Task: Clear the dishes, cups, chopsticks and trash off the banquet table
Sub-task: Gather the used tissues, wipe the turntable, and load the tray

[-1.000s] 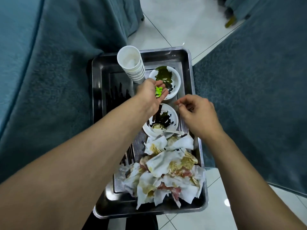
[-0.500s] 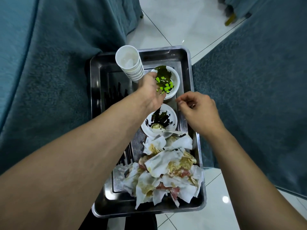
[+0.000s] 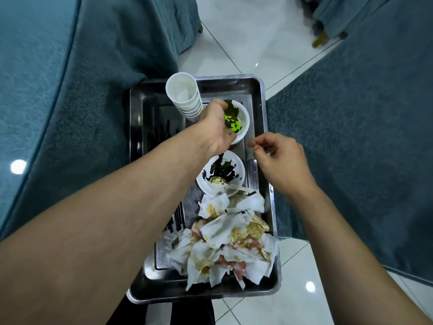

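Right now the left hand (image 3: 216, 124) hovers, fingers curled but empty, over the far bowl (image 3: 241, 120) of green cubes (image 3: 235, 126) on the steel tray (image 3: 257, 90), right hand (image 3: 280, 160) loosely curled, empty; next, fetch more desk scraps.

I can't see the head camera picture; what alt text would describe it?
A person's left hand reaches into a white bowl of green cubes on a metal tray holding stacked paper cups, chopsticks, a dirty plate with a spoon, and soiled napkins. The right hand hovers nearby.
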Available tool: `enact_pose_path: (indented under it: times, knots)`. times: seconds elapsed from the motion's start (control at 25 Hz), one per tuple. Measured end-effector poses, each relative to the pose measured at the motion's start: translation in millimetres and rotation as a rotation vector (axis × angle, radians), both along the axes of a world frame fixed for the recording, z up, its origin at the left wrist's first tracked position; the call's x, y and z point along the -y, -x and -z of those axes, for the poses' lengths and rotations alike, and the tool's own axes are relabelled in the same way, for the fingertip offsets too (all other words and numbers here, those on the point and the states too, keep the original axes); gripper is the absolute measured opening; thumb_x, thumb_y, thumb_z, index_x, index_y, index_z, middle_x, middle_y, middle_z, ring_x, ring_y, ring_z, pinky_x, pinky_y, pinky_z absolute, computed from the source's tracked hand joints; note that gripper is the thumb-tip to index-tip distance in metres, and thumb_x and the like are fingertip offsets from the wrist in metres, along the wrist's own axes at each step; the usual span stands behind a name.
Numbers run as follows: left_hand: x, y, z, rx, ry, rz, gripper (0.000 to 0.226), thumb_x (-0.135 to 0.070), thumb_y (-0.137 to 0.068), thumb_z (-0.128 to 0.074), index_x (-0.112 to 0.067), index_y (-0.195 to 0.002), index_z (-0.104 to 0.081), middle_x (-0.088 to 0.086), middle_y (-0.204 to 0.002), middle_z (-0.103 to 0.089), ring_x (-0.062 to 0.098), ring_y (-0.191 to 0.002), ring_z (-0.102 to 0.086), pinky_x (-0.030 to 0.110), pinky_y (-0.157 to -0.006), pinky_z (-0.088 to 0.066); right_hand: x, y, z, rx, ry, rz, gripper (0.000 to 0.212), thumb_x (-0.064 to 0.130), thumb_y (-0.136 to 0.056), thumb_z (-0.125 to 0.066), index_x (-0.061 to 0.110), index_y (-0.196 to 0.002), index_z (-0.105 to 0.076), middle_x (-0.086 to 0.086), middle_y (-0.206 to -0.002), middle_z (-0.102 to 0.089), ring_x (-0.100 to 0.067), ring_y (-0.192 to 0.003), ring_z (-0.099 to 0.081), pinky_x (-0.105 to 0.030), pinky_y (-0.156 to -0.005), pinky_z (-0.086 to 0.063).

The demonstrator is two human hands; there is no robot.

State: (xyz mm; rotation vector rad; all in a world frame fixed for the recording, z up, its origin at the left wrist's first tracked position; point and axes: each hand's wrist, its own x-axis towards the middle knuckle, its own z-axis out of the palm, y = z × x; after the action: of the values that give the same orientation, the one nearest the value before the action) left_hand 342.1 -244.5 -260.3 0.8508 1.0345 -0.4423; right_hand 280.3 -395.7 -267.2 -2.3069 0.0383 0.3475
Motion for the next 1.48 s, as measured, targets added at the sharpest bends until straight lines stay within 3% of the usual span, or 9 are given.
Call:
enact_pose_path:
  times: [0.08,0.2,0.28,0.52,0.8,1.0,1.2,1.48]
  knots:
    - [-2,8,-1,0.029,-0.025,0.070,0.028,-0.021,-0.099,-0.047,-0.009,-0.123,-0.056,0.010,-0.098,-0.057,0.020,-0.081,-0.052,0.038,-0.091,-0.041,2,3,-1,-0.003,0.009,-0.005,0.015,0.022,-0.092,-0.063,0.029,-0.095,-0.076,0.020,-0.090,-0.069,0.009,-0.085,-0.061,-0.013,-0.072,-0.046]
    - [-9,26,-7,0.088,-0.096,0.167,0.035,-0.018,-0.100,-0.048,-0.006,-0.131,-0.060,0.012,-0.127,-0.063,0.025,-0.113,-0.058,0.037,-0.101,-0.045,3,6,-10,-0.007,0.022,0.004,0.014,0.022,-0.093,-0.063,0.028,-0.096,-0.076,0.020,-0.088,-0.069,0.010,-0.083,-0.061,-0.013,-0.071,-0.045]
    - [-14,41,-17,0.122,-0.157,0.223,0.035,-0.018,-0.103,-0.047,-0.007,-0.133,-0.060,0.011,-0.130,-0.065,0.026,-0.123,-0.057,0.037,-0.107,-0.046,1,8,-20,-0.014,0.014,0.013,0.014,0.022,-0.093,-0.063,0.028,-0.096,-0.076,0.021,-0.086,-0.068,0.010,-0.082,-0.061,-0.013,-0.071,-0.045]
    - [-32,86,-76,0.239,-0.318,0.310,0.031,-0.009,-0.102,-0.042,-0.010,-0.124,-0.064,0.010,-0.122,-0.069,0.021,-0.119,-0.063,0.037,-0.105,-0.050,-19,20,-68,0.008,-0.036,-0.018,0.014,0.024,-0.093,-0.063,0.032,-0.093,-0.075,0.018,-0.086,-0.069,0.008,-0.079,-0.062,-0.006,-0.066,-0.042]
    - [-58,139,-154,0.284,-0.365,0.241,0.027,-0.006,-0.099,-0.045,-0.016,-0.106,-0.069,0.005,-0.109,-0.073,0.017,-0.106,-0.066,0.042,-0.103,-0.052,-59,45,-133,0.027,-0.094,-0.064,0.017,0.021,-0.093,-0.061,0.025,-0.097,-0.077,0.017,-0.086,-0.071,0.002,-0.080,-0.065,-0.021,-0.073,-0.053]
    - [-89,175,-204,0.326,-0.372,0.188,0.028,-0.005,-0.099,-0.045,-0.020,-0.099,-0.069,0.002,-0.103,-0.075,0.008,-0.093,-0.070,0.030,-0.089,-0.057,-90,61,-184,0.051,-0.111,-0.119,0.016,0.023,-0.094,-0.062,0.027,-0.099,-0.076,0.020,-0.089,-0.071,0.005,-0.085,-0.065,-0.020,-0.077,-0.053]
    - [-118,205,-250,0.359,-0.398,0.136,0.028,-0.004,-0.100,-0.044,-0.021,-0.098,-0.067,0.001,-0.099,-0.072,0.010,-0.091,-0.066,0.030,-0.087,-0.054,-126,78,-228,0.081,-0.145,-0.202,0.016,0.022,-0.094,-0.061,0.031,-0.097,-0.075,0.022,-0.089,-0.069,0.006,-0.087,-0.064,-0.018,-0.077,-0.051]
    - [-174,258,-294,0.348,-0.432,-0.014,0.028,-0.001,-0.101,-0.041,-0.018,-0.096,-0.064,0.008,-0.102,-0.069,0.021,-0.099,-0.061,0.035,-0.093,-0.051,-188,107,-257,0.090,-0.196,-0.305,0.017,0.020,-0.093,-0.061,0.024,-0.099,-0.077,0.011,-0.085,-0.072,-0.005,-0.076,-0.064,-0.032,-0.076,-0.054]
